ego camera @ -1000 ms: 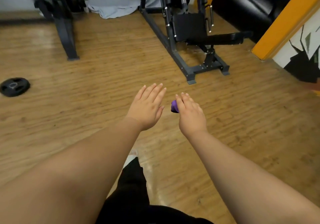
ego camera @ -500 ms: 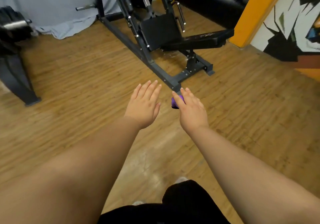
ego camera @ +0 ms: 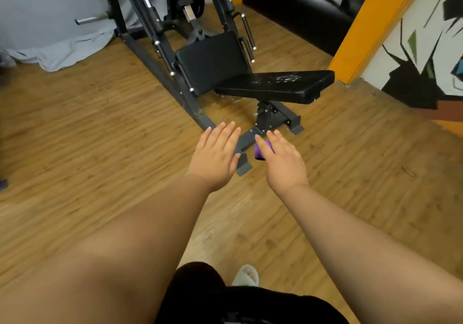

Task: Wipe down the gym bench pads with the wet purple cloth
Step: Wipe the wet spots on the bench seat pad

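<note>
**status: bench pads and cloth, head view**

wooden floor (ego camera: 100,148) fills most of the view; a black steel gym machine (ego camera: 160,56) stands on it at upper centre, its base rails running toward the person; a grey sheet (ego camera: 50,23) hangs behind it at upper left and pools on the floor; an orange pillar (ego camera: 370,23) rises at upper right beside a painted wall (ego camera: 426,48).

the black back pad (ego camera: 213,61) stands tilted against the frame; the black seat pad (ego camera: 275,87) extends flat to the right from its lower edge, with pale streaks on its top surface.

both forearms reach forward over the floor, short of the pads; the left hand (ego camera: 215,156) is palm down, fingers straight and close together, holding nothing; the right hand (ego camera: 283,163) is palm down and holds the purple cloth (ego camera: 259,152) under its fingers, bunched, with only a small part showing beside the index finger; the thumb is hidden; the cloth is apart from both pads, above the base rail.

a pale sandal (ego camera: 246,275) shows at bottom centre.
</note>
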Motion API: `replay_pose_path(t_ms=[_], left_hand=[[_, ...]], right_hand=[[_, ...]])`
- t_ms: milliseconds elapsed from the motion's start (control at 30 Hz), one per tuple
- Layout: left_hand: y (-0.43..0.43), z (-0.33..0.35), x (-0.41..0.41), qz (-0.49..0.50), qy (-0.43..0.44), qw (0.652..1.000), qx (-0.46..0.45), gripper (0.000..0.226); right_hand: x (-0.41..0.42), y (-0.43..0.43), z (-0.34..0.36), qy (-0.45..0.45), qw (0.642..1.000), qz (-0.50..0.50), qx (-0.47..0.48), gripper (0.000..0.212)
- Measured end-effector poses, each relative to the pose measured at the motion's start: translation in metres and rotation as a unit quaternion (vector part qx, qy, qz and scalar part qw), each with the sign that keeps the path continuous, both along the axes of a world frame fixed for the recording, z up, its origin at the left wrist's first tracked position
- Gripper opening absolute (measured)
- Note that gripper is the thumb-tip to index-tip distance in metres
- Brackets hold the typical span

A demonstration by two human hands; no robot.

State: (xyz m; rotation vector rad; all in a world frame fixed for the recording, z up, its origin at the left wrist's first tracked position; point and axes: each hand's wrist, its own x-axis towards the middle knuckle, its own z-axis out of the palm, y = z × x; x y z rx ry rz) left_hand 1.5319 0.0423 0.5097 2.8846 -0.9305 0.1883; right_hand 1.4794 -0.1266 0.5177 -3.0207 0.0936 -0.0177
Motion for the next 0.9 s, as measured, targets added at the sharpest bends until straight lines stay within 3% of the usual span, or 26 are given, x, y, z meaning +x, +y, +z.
replay_pose_path(t_ms=[267, 567, 900], left_hand=[[-0.091, -0.007, 0.134, -0.029, 0.025, 0.999, 0.008, 0.060], [-0.184, -0.011, 0.301, -0.128, 0.024, 0.991, 0.033, 0.060], [-0.271, -0.025, 0.391, -0.180, 0.041, 0.981, 0.051, 0.059]], right_hand=[[0.126, -0.088, -0.008, 0.010, 0.999, -0.033, -0.009, 0.080], [0.263, -0.159, -0.013, 0.022, 0.993, -0.116, -0.019, 0.077], [0.341, -0.244, -0.025, 0.042, 0.984, -0.172, -0.013, 0.081]])
